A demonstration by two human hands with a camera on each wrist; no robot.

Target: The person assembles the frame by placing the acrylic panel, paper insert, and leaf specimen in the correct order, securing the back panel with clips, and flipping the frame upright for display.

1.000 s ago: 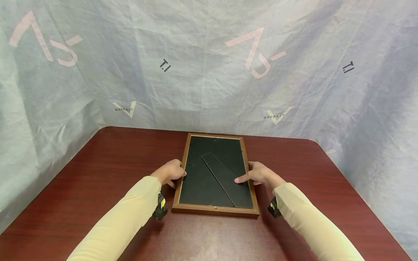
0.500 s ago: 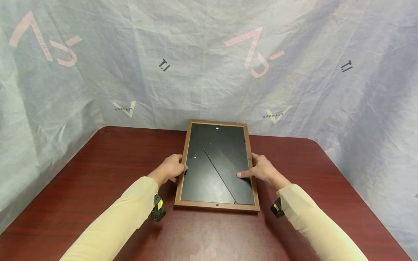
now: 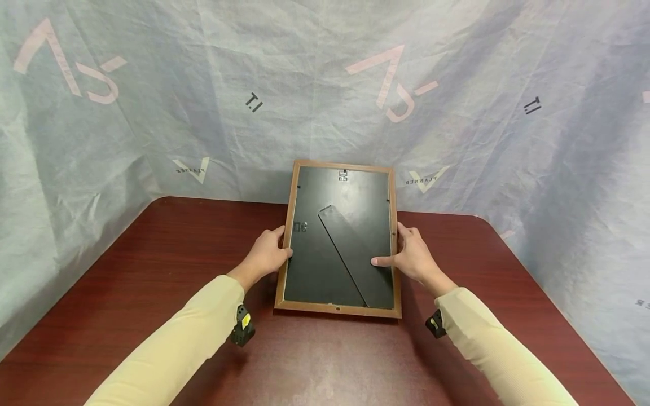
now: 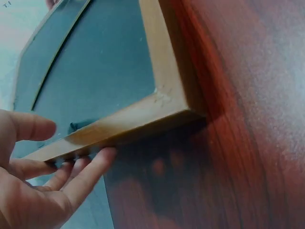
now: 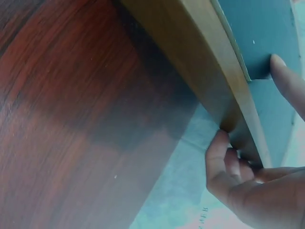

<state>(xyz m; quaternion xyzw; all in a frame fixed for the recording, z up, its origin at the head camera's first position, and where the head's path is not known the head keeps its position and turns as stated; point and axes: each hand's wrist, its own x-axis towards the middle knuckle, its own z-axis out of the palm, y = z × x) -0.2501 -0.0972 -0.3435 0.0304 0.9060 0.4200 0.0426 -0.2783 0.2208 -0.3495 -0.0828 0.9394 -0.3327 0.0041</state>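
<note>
A picture frame (image 3: 337, 308) with a brown wooden border leans back-side toward me, its far edge raised and its near edge low at the table. Across its black backing (image 3: 310, 276) lies a slanted easel leg (image 3: 349, 248), folded flat. My left hand (image 3: 265, 254) grips the left side, thumb over the border; in the left wrist view the fingers of that hand (image 4: 43, 191) support the edge from underneath. On the right side, my right hand (image 3: 415, 257) holds the border, its thumb pressing on the easel leg. The front of the picture frame is hidden.
A dark red wooden table (image 3: 325, 361) with rounded far corners lies under the picture frame. Behind and at both sides hangs a pale grey printed sheet (image 3: 284, 73). Small metal hangers (image 3: 343, 175) sit on the backing.
The picture frame has tilted up from lying nearly flat, its far edge rising toward the sheet. Both hands have risen slightly with it, keeping their grip.
</note>
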